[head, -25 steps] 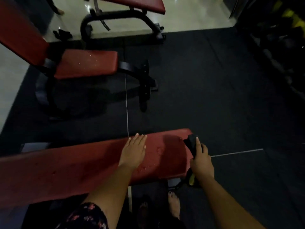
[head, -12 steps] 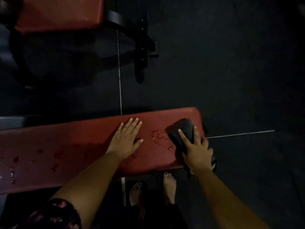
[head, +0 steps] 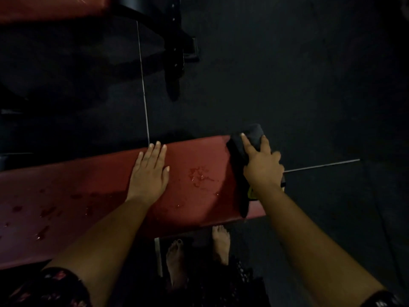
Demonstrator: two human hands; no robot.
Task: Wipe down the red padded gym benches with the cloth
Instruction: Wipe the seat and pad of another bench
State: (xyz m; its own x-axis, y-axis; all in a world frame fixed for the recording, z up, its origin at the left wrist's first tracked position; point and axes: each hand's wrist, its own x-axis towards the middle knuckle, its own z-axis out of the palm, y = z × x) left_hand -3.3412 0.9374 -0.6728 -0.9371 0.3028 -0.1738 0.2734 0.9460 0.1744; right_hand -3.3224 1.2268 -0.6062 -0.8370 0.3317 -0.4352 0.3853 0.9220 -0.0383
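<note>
Standing with bare feet (head: 177, 260) at the near side of the long red padded bench (head: 88, 196), we logged the following. The left hand (head: 149, 173) lay flat on the pad with fingers straight and close together, bracing; it was unchanged from half a second before. The right hand (head: 262, 167) pressed the dark folded cloth (head: 240, 151) onto the right end of the pad with the index finger straight. We saw no pinch, and the thumb was hidden.

Change: the cloth had slid away from us, from mid-end to the far corner. It now overhung that edge, with its tail trailing back to the near edge. We judged this to be one stroke along the end strip.

The water droplets (head: 200, 176) between the hands remained, as did those farther left, so most of the pad was still unwiped. Beyond, the second red padded bench (head: 44, 7) on its black steel frame (head: 174, 63) sat higher in view than before.
</note>
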